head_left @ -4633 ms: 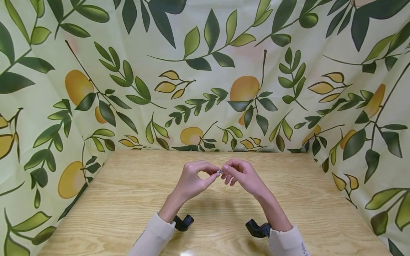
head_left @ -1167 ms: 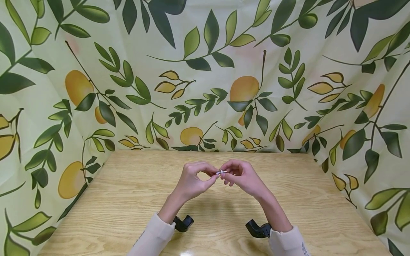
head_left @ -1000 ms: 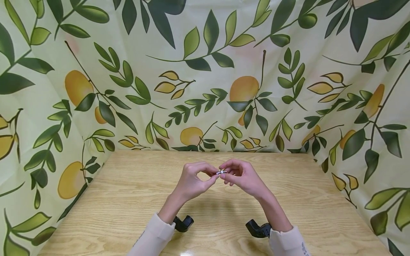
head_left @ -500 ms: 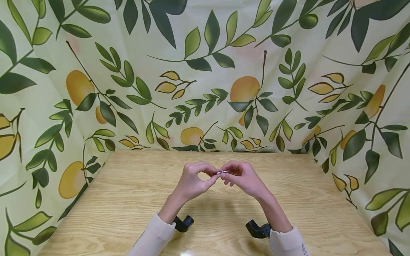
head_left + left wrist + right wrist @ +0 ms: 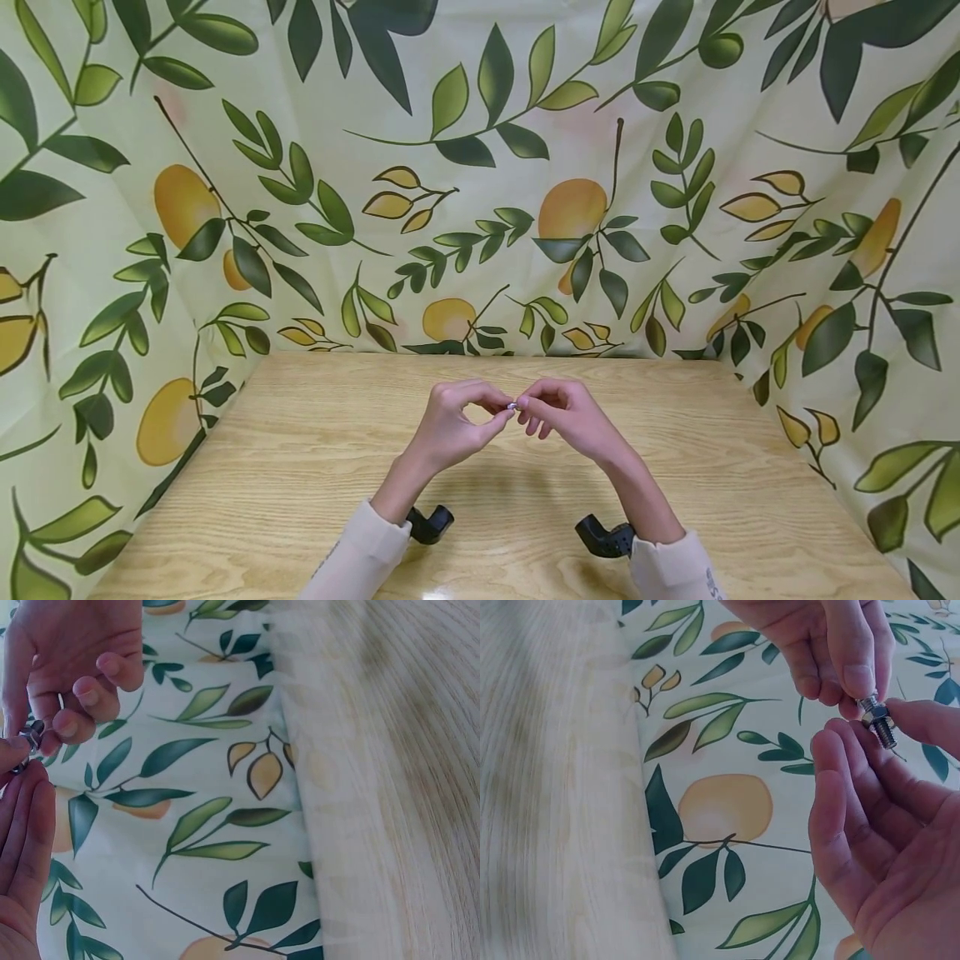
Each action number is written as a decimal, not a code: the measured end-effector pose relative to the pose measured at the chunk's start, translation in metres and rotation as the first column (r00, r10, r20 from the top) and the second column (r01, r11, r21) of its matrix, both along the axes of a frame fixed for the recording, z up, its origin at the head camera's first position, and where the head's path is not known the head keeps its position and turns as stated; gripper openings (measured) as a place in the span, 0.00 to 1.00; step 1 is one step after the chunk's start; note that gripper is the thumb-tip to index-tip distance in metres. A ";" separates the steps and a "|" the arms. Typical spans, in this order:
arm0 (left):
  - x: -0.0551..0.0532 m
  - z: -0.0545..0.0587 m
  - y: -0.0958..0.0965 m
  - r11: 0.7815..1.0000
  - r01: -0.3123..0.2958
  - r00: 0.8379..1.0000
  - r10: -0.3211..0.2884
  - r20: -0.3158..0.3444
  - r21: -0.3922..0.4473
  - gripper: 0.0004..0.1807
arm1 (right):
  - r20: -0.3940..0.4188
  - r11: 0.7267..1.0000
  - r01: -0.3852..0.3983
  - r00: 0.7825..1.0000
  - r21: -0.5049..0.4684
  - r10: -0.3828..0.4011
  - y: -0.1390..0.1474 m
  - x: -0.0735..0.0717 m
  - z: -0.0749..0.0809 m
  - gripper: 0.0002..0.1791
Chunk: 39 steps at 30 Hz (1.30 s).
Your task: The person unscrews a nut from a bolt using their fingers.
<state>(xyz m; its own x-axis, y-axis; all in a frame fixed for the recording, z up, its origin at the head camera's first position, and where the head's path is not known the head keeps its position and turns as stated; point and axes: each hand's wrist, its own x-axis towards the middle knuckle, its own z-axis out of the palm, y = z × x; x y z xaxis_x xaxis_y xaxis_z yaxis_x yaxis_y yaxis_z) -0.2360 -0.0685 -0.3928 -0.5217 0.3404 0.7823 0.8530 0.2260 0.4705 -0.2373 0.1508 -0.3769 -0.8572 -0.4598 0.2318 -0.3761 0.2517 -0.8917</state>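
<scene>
A small silver bolt [image 5: 886, 737] with a hex nut [image 5: 876, 715] on its thread is held between my two hands above the table. My left hand [image 5: 448, 421] pinches one end of the bolt between thumb and forefinger; its fingertips hide that end. My right hand [image 5: 567, 412] grips the nut from the other side, a digit on one face and fingertips opposite. In the right wrist view the threaded end points toward the right palm. The left wrist view catches the bolt only at its left edge, between the fingertips of both hands.
Below the hands lies a light wood-grain table [image 5: 337, 467]. A cloth [image 5: 480, 192] printed with leaves and oranges hangs behind it and at both sides. Black wrist mounts [image 5: 430, 524] sit by each sleeve cuff.
Half a second ago the bolt's end showed between my right fingertips; now the right thumb covers it and the lower fingers hang more spread. My left hand has stayed in place.
</scene>
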 end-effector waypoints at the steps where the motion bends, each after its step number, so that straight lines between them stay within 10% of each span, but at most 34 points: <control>1: 0.000 0.000 0.000 1.000 0.000 1.000 0.000 0.002 0.000 0.03 | 0.001 1.000 0.000 1.000 -0.003 0.000 0.000 0.000 0.000 0.12; 39: 0.001 0.002 -0.001 1.000 -0.008 1.000 0.008 0.007 -0.011 0.05 | -0.007 0.998 -0.045 0.999 -0.045 0.045 0.001 0.001 0.000 0.11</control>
<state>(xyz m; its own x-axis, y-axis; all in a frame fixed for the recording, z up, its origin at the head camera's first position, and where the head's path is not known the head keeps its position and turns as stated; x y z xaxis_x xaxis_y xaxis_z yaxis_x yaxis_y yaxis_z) -0.2352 -0.0695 -0.3910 -0.5300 0.3449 0.7747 0.8477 0.2376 0.4742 -0.2361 0.1520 -0.3772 -0.8344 -0.4867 0.2588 -0.3918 0.1935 -0.8995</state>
